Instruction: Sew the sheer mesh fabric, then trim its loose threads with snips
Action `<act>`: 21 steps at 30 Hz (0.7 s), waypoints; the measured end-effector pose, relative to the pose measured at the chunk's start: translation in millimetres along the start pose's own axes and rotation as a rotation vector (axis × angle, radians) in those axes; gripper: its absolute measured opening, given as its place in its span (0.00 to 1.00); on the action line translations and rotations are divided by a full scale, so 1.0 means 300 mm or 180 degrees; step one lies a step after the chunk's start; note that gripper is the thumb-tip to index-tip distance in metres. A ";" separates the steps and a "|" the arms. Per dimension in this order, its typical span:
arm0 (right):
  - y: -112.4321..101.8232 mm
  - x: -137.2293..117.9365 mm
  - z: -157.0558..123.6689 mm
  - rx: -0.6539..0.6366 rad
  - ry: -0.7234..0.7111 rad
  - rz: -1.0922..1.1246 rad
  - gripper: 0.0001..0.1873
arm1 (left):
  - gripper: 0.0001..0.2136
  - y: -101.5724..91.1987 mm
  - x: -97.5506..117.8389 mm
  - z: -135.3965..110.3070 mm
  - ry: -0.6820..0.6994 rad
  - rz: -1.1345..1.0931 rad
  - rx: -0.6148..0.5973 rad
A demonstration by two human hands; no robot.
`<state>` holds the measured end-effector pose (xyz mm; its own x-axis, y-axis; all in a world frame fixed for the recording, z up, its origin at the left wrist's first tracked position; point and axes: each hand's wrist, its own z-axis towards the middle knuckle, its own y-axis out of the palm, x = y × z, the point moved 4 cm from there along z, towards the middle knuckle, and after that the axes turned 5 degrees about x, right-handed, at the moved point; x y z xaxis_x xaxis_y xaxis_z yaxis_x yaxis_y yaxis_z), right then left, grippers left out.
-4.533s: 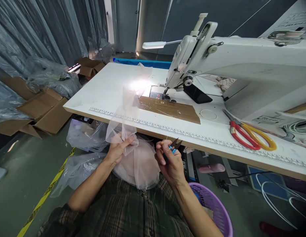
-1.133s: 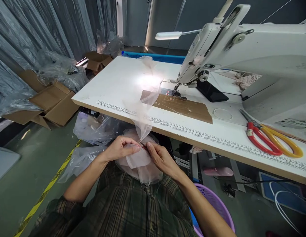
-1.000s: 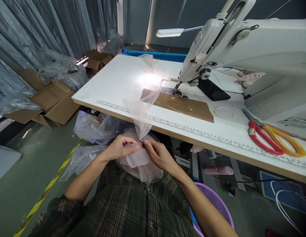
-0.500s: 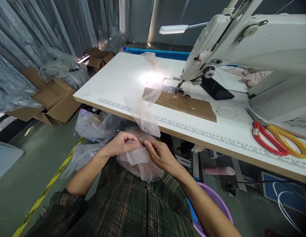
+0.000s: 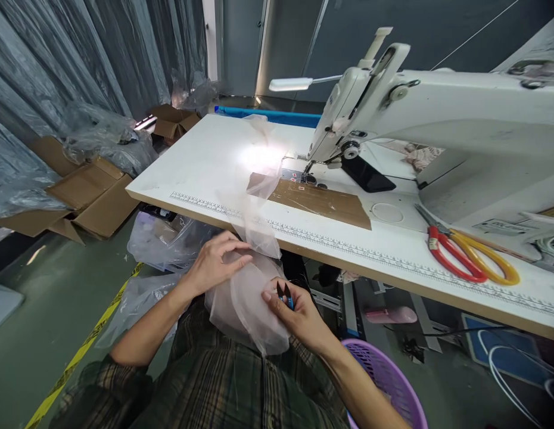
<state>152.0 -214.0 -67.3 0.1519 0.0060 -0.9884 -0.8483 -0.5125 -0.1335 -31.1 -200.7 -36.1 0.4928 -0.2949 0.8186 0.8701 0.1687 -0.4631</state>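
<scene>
Pale, see-through sheer fabric (image 5: 254,304) lies bunched over my lap, and a strip of it runs up across the table edge. My left hand (image 5: 214,262) rests at the upper left of this fabric, thumb and fingers apart and touching it. In my right hand (image 5: 299,316) is a pair of thread snips (image 5: 286,296) with dark blades pointing up and a blue handle. The fingers close round the snips, beside the right edge of the fabric; the blades stand apart.
A white sewing machine (image 5: 344,113) stands on the white table (image 5: 179,161) with brown tape (image 5: 321,202) near its needle. Red and yellow scissors (image 5: 464,250) and a black phone (image 5: 369,174) lie there. Below is a purple basket (image 5: 393,381); cardboard boxes (image 5: 102,196) stand left.
My hands have moved apart; the right went down and right, and the snips now show clearly. The left-hand pinch has loosened and the fabric hangs lower. The view has shifted.
</scene>
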 end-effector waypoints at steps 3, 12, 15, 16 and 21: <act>-0.059 0.048 -0.022 0.0422 0.0115 -0.0437 0.23 | 0.09 0.028 0.014 -0.028 0.0915 0.0416 0.0418; -0.187 -0.067 0.063 0.1382 -0.0084 -0.0525 0.26 | 0.37 0.254 -0.127 -0.170 0.1427 0.0989 -0.1352; -0.135 -0.102 0.125 0.1216 -0.0253 -0.0427 0.25 | 0.36 0.272 -0.148 -0.178 0.1530 0.1121 -0.1294; -0.120 -0.106 0.138 0.1233 -0.0379 -0.0471 0.23 | 0.35 0.262 -0.140 -0.174 0.1617 0.1085 -0.1176; -0.062 -0.116 0.109 0.1251 -0.1387 -0.0869 0.13 | 0.15 0.073 -0.010 -0.124 0.2277 0.0638 0.0626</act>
<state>146.0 -176.6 -32.6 0.2387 0.4820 -0.8430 -0.9433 -0.0911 -0.3191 -13.5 -231.2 -61.2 0.5804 -0.7664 0.2753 0.7807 0.4276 -0.4557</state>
